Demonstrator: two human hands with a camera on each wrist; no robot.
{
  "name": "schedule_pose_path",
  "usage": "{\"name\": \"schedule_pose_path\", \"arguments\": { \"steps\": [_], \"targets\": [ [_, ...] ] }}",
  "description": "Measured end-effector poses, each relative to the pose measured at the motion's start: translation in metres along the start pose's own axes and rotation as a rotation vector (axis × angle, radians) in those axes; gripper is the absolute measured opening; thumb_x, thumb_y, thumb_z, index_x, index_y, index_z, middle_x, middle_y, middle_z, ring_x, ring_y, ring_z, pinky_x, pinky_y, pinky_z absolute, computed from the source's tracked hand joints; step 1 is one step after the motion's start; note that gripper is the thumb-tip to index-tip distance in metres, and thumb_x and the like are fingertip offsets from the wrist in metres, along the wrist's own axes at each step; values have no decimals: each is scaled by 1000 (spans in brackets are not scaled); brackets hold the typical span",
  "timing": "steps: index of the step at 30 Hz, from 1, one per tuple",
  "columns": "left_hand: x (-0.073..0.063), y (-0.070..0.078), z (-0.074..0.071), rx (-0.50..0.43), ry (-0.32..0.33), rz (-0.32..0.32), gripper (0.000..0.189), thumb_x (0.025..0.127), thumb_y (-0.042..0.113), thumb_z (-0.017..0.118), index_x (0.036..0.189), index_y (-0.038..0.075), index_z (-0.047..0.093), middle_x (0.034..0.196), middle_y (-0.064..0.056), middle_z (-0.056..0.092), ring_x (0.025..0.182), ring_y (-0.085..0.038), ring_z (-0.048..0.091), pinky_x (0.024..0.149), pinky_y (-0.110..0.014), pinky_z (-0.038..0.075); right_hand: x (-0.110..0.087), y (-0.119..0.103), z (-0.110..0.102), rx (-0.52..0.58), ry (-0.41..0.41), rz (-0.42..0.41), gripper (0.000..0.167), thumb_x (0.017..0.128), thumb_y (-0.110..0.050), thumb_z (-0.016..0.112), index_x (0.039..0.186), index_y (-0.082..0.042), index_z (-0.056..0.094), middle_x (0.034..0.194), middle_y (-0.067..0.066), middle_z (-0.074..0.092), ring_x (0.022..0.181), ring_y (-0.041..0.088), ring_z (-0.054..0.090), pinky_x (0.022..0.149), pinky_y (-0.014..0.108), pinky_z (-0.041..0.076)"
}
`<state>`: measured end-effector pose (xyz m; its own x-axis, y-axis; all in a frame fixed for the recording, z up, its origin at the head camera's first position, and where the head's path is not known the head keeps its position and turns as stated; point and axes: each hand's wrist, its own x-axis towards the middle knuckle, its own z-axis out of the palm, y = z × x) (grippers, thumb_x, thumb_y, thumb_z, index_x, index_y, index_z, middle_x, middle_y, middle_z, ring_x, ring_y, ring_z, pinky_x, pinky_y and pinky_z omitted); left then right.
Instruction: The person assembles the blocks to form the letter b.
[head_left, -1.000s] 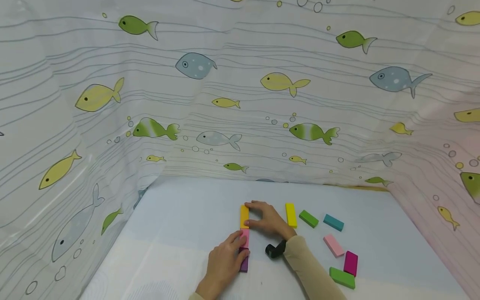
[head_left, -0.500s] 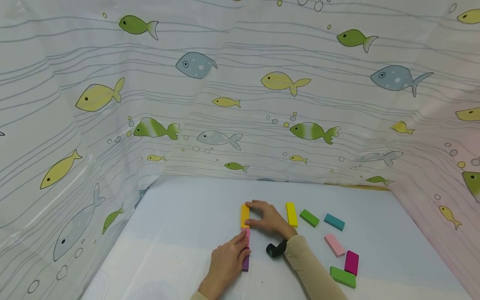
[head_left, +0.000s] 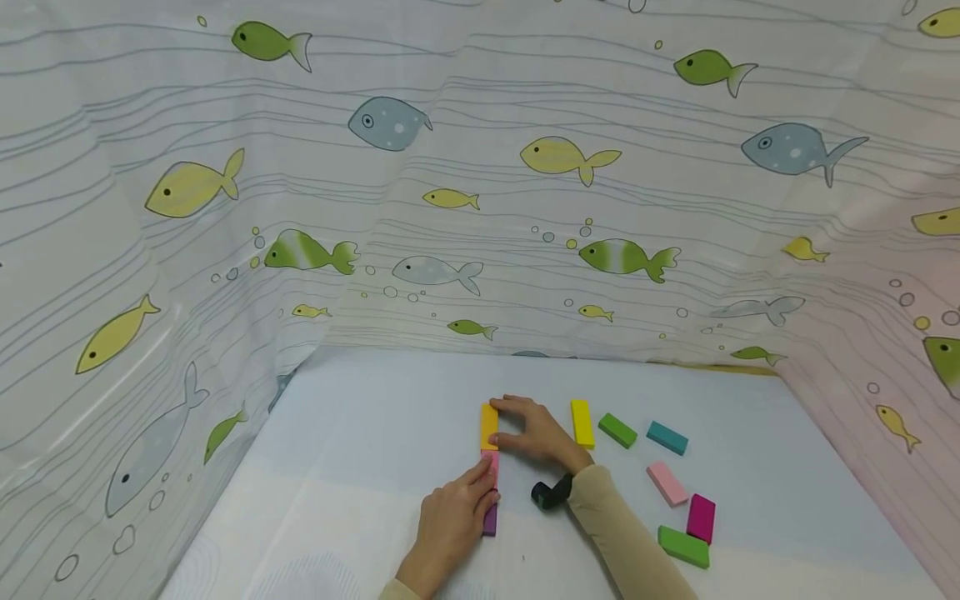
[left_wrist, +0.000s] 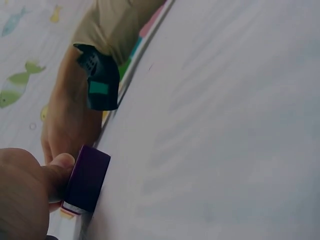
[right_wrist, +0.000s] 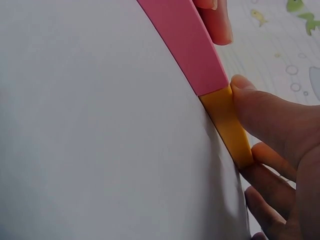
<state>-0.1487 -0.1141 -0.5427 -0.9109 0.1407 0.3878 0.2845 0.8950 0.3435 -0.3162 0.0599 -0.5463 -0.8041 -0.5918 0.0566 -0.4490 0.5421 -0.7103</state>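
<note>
An orange block, a pink block and a purple block lie end to end in a straight row on the white table. My right hand holds the orange block lengthwise, its thumb by the pink joint and a finger at the far end. In the head view my left hand rests on the row from the left, fingers on the pink block and thumb on the purple one. Those fingers partly hide both blocks. The orange and pink ends meet in the right wrist view.
Right of the row lie a yellow block, a green block, a teal block, a light pink block, a magenta block and another green block. A fish-patterned curtain surrounds the table.
Both hands stay on the row, and the blocks keep their places. The whole head view has shifted slightly upward.
</note>
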Motion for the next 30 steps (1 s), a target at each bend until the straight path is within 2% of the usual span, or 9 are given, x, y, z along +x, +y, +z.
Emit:
{"name": "schedule_pose_path", "arguments": {
  "steps": [11, 15, 19, 22, 30],
  "targets": [
    [-2, 1, 1, 49, 38, 27, 28, 94, 31, 79, 121, 23, 83, 131, 3, 77, 80, -32, 79, 48, -33, 50, -1, -1, -2, -2, -1, 6, 69, 92, -45, 82, 152, -22, 60, 161, 7, 54, 154, 35, 44, 124, 62, 33],
    [-3, -1, -3, 21, -16, 28, 32, 98, 38, 74, 126, 23, 80, 135, 3, 75, 83, -34, 79, 50, -36, 52, -2, -1, -2, 3, 1, 10, 68, 92, -45, 82, 152, -22, 60, 161, 7, 54, 154, 36, 43, 123, 62, 33],
    [-5, -4, -11, -45, -136, 5, 48, 100, 52, 68, 136, 20, 75, 148, 4, 67, 103, -34, 78, 62, -44, 58, -3, 0, -2, 0, 2, 5, 68, 92, -45, 82, 153, -23, 60, 161, 8, 54, 154, 36, 43, 124, 62, 33],
    [-8, -6, -16, -61, -201, -1, 58, 97, 56, 70, 141, 18, 71, 157, 5, 59, 110, -34, 76, 66, -45, 59, -3, -1, -1, 6, 0, 3, 68, 93, -43, 82, 153, -22, 59, 161, 7, 54, 154, 36, 42, 124, 63, 32],
    [-10, -8, -13, -33, -196, 22, 58, 95, 49, 74, 144, 18, 68, 157, 3, 59, 103, -35, 78, 61, -41, 57, -2, -1, -1, 5, 0, -13, 68, 94, -44, 81, 153, -21, 59, 162, 7, 53, 154, 36, 43, 124, 62, 32]
  ]
}}
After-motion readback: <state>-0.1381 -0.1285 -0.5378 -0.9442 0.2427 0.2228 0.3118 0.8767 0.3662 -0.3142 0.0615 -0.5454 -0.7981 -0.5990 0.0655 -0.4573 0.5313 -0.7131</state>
